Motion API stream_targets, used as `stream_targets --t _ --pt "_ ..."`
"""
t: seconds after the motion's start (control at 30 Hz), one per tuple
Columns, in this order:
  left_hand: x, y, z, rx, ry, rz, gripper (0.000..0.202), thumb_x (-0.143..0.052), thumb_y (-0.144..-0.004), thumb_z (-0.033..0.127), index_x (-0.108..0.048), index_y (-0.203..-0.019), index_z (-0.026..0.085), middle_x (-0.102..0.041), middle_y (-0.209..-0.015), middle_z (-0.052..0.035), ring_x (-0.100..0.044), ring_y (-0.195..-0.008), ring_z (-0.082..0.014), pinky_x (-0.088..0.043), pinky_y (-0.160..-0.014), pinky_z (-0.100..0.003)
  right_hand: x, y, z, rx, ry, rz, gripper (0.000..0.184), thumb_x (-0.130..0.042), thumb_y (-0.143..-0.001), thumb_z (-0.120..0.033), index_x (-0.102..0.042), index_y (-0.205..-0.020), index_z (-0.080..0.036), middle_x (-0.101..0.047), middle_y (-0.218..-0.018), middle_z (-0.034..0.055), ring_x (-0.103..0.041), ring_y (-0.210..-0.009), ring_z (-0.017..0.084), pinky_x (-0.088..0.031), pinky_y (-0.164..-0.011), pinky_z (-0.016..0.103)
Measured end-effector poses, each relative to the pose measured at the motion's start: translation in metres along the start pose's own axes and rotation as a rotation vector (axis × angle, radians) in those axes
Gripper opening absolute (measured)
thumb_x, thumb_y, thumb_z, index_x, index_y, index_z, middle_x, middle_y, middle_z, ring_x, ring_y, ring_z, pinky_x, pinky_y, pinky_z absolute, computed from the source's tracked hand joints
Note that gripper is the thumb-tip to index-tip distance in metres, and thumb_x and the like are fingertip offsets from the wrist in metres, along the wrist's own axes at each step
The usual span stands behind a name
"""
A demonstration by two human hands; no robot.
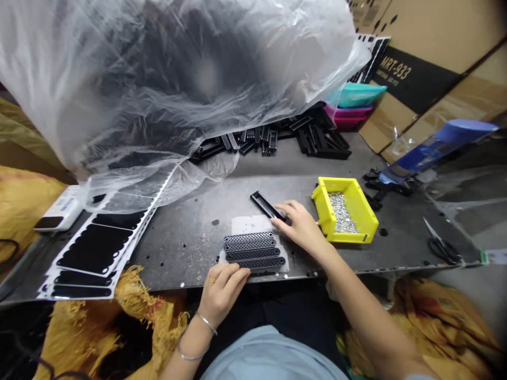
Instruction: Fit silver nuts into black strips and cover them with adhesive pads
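My right hand (301,226) is closed on the near end of a long black plastic strip (264,204), which lies slanted on the grey metal table (190,232). My left hand (222,287), with a ring and bracelets, rests at the table's front edge with its fingers curled against the nearest of several dark grille pieces (253,250). The grilles lie in a row on a pale jig plate (247,224). A yellow bin (358,198) holding small silver screws stands just to the right of my right hand.
A big clear plastic bag (178,79) of black parts looms at the back left, with loose black strips (277,138) spilling beside it. Sheets of black stickers (95,248) lie at left. Scissors (441,244) lie at right, cardboard boxes (435,68) behind, and yellow sacking (130,311) below the edge.
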State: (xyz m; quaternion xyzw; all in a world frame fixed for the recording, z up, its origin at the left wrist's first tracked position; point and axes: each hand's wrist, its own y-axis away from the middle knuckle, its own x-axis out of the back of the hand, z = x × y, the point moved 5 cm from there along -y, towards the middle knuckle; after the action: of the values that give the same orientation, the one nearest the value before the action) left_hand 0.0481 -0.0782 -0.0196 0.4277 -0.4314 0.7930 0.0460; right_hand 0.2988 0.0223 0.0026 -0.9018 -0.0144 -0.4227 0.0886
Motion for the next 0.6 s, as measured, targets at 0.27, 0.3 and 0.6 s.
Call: stream_targets --t 0.27,0.3,0.6 --pt "-0.005 -0.021 -0.021 0.322 -0.014 -0.116 0.107 -0.082 -0.083 0.052 -0.019 -0.164 0.023 -0.039 -0.158 -0.0224 -0.036 -0.150 -0.0427 -0.037 -0.119 -0.063 -0.033 -0.019 -0.017 0.190 -0.182 -0.367 0.033 -0.052 -0.105 -0.034 -0.070 -0.132 -0.030 -0.074 -0.127 0.0055 -0.067 -0.118 0.023 -0.051 -0.108 0.042" --pt "-0.008 -0.026 -0.025 0.328 0.015 -0.172 0.119 -0.082 -0.080 0.057 -0.008 -0.166 0.022 -0.029 -0.165 -0.0243 -0.026 -0.155 -0.0456 -0.031 -0.121 -0.067 -0.033 -0.016 -0.020 0.205 -0.248 -0.395 0.033 -0.050 -0.106 -0.035 -0.071 -0.131 -0.031 -0.074 -0.127 0.0051 -0.067 -0.118 0.022 -0.050 -0.109 0.043" --pt "-0.031 -0.045 -0.034 0.266 0.223 -0.381 0.125 -0.088 -0.071 0.045 -0.009 -0.166 0.025 -0.036 -0.159 -0.0193 -0.026 -0.154 -0.0449 -0.031 -0.123 -0.067 -0.060 0.032 -0.028 -0.226 -0.712 -0.070 0.063 -0.034 -0.107 -0.062 -0.038 -0.161 -0.030 -0.036 -0.169 0.0043 -0.031 -0.158 0.022 -0.023 -0.131 0.048"
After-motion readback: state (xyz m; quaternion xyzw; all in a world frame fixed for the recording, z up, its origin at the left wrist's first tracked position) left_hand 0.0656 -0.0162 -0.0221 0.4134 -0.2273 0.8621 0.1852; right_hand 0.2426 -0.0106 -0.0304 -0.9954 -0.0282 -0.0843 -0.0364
